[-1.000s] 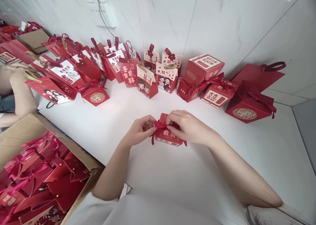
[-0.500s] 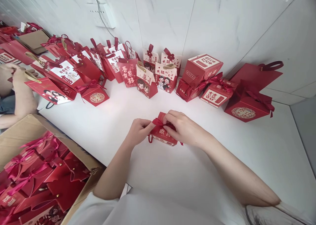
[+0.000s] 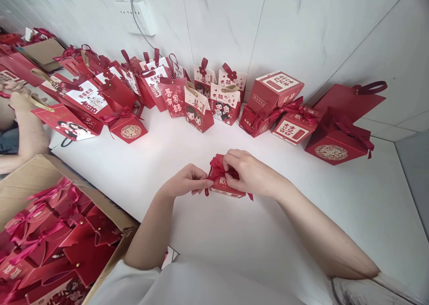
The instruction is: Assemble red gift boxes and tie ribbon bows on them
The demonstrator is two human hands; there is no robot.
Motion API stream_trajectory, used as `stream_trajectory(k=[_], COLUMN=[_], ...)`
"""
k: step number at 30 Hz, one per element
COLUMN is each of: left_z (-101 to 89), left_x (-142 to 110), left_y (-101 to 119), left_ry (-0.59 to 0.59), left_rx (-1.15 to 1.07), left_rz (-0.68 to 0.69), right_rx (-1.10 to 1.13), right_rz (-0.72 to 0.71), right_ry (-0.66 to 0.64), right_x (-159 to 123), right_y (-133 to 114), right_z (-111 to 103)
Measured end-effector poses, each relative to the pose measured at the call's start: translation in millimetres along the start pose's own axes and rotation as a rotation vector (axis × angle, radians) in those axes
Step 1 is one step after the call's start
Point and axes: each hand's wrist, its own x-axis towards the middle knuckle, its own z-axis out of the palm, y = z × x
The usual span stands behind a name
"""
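A small red gift box (image 3: 225, 187) with gold characters rests on the white table (image 3: 234, 233) in front of me. A red ribbon (image 3: 217, 167) is bunched on top of it. My left hand (image 3: 186, 183) pinches a ribbon end at the box's left side, fingers closed. My right hand (image 3: 250, 171) lies over the box's top and right side, its fingertips pinched on the ribbon knot. Most of the box's right half is hidden under that hand.
Several red gift boxes and bags line the wall, among them a ribboned cube (image 3: 127, 128), a cartoon-couple bag (image 3: 197, 106) and a large box (image 3: 337, 146). A cardboard carton (image 3: 50, 233) of red boxes stands at lower left. Another person's arm (image 3: 23, 122) is at the far left.
My left hand has drawn slightly left and down with the ribbon end. The right hand's fingers shifted on the knot; the box stayed in place.
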Motion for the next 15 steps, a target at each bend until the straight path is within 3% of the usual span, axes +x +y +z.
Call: stream_trajectory(k=[11, 13, 15], left_z=[-19.0, -17.9, -13.2], left_x=[-13, -12, -7], left_y=[-4, -5, -5], left_ry=[-0.229, -0.106, 0.242], left_rx=[0.105, 0.109, 0.127], left_rz=[-0.069, -0.032, 0.066], right_rx=[0.046, 0.124, 0.183], right_rz=[0.002, 0.013, 0.049], right_ry=[-0.032, -0.045, -0.015], right_x=[-1, -4, -8], right_y=[-2, -1, 2], right_z=[-8, -17, -29])
